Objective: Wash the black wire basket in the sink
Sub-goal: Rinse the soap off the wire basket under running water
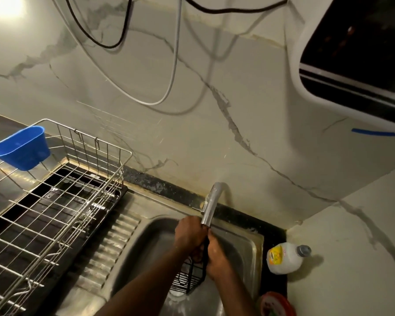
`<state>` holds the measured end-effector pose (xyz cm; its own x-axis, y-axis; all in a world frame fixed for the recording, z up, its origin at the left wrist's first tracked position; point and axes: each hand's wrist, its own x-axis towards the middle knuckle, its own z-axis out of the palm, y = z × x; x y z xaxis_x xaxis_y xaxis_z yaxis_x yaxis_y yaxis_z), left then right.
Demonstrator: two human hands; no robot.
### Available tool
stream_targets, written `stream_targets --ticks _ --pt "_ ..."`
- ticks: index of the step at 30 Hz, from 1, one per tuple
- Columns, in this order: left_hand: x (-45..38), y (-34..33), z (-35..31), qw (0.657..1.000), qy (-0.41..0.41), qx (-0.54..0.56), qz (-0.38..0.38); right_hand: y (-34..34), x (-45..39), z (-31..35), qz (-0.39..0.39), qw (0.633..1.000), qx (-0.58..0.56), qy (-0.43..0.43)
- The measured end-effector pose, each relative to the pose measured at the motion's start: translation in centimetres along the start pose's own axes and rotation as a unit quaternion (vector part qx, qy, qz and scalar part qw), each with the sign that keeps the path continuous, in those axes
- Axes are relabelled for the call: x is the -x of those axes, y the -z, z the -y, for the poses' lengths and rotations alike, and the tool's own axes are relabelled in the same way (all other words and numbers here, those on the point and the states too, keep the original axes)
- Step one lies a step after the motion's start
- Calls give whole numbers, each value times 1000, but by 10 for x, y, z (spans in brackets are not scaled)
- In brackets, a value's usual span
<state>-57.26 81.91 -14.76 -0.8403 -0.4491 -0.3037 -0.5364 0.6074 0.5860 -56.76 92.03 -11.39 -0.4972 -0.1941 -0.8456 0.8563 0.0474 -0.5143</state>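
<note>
We are in the middle of the wash, we think. Our steel sink (244,242) sits in the desk (146,201) near its right back corner, and we hold the black wire basket (188,279) inside the bowl, right under the tap (211,204). We cannot see a clear stream of water from the tap, but fine drops seem to fly up the marble wall, so the water looks to be on.

Our left hand (188,236) is curled round the top of the basket, just below the mouth of the tap. Our right hand (218,256) grips the basket's right side, and the two hands touch each other. The basket is tilted, with its lower end near the drain.

We see no soap or foam on the wires, so we cannot tell if the scrub is done. The big wire dish rack (55,201) on the left holds only a blue cup (21,148), so the basket is not yet put to dry. A white bottle (285,258) stands at the sink's right edge.
</note>
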Motion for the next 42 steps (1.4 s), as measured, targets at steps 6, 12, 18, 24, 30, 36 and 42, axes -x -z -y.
stream_targets --ticks 6,12,18,24,30,36,42 --pt "2 -3 -7 994 32 99 13 14 13 -5 21 1000 -13 -1" --pt "18 -12 19 995 -74 61 27 20 1 -20 37 998 -36 -40" --pt "41 13 21 982 -176 52 34 18 -6 3 61 994 -9 -95" --pt "59 4 44 975 -215 58 14 4 -48 -7 5 986 146 -77" --pt "80 0 67 957 -272 95 11 -7 -58 -6 0 982 173 -75" --pt "92 9 88 973 -184 136 -11 -21 -37 -11 -13 996 59 -73" --pt "73 5 66 980 -140 136 -28 -6 -22 -12 -50 997 -34 -38"
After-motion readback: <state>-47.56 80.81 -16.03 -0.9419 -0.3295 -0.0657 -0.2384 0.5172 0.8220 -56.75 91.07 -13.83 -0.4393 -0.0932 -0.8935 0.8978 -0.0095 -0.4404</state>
